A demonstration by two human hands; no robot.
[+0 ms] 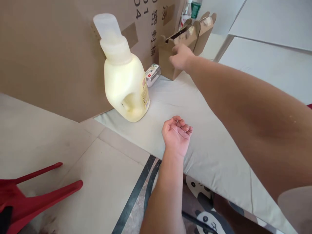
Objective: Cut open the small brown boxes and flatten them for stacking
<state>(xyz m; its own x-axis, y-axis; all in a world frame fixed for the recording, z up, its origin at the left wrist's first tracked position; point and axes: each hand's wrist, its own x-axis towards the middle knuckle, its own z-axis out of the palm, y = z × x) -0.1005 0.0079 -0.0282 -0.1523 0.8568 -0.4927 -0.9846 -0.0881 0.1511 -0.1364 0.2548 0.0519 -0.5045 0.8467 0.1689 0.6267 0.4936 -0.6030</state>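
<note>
My right hand (pixel 181 57) reaches to the far side of the table, its fingers curled at the near edge of a small open-topped cardboard box (pixel 167 65). My left hand (pixel 177 135) rests palm up over the pale cloth, its fingers loosely bent and apart, holding nothing. Left of the box stands a large pale-yellow detergent jug (pixel 124 74) with a translucent cap and a looped handle. Between jug and box lies a small clear pack (pixel 153 74) with a white, red and green label. The box's inside is mostly hidden from here.
A big brown carton (pixel 48 58) with printed characters forms a wall at the back left. Behind the small box stand bottles (pixel 195 9). The table's pale cloth (pixel 214 143) runs below. A red plastic stool or chair (pixel 41 198) is at lower left, on a tiled floor (pixel 97 169).
</note>
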